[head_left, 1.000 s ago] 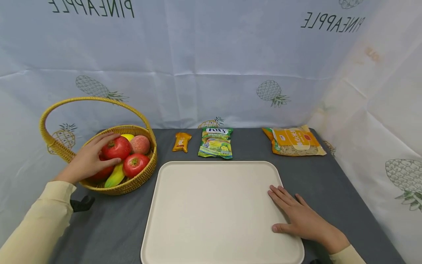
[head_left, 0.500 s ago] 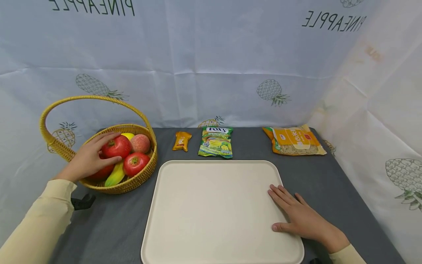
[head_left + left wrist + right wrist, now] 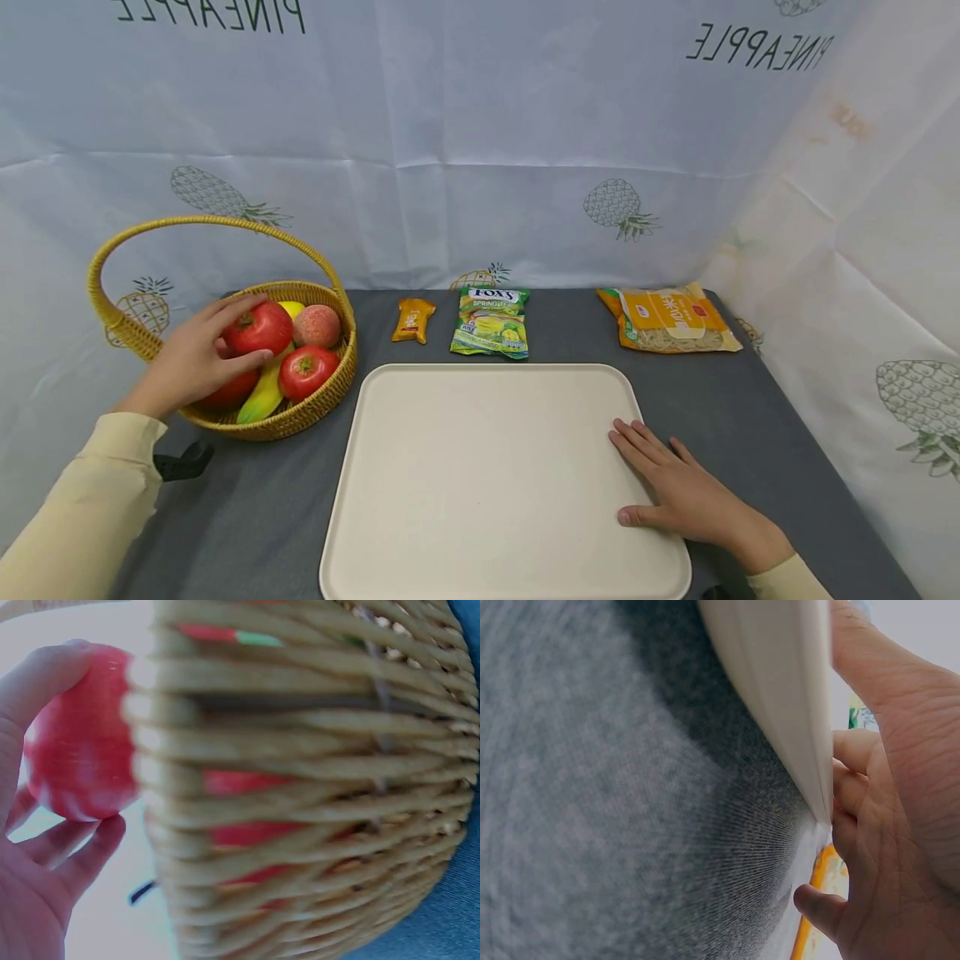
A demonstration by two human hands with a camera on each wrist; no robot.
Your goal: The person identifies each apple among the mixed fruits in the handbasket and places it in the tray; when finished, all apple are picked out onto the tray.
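From the head view, I see the left hand [image 3: 183, 362] curled round a red fruit [image 3: 258, 327] at the left side of a wicker basket [image 3: 339, 393], thumb on the near side and fingers over the far side. The fruit sits atop its neighbours, among them a peach [image 3: 317, 327], a banana [image 3: 261, 402] and another red fruit [image 3: 306, 374]. Its even shine makes me think it is a plastic model: likely light, stiff and hard to bruise, though the smooth skin could slip. A hold round its widest part, as here, seems the right one. The right hand [image 3: 678, 496] lies flat, palm down, on the right edge of a pale tray [image 3: 480, 483], fingers straight and a little spread; it grips nothing.

From the left wrist, the thumb lies over one side of the red fruit and fingertips touch the opposite side, spread only as wide as the fruit itself. The fruit stands clear above the basket's rim; I cannot tell whether it rests on anything below.

From the right wrist, the tray's edge runs beside the hand, with one finger sticking out past it. The tray looks stiff, and its rim would give a good hold.
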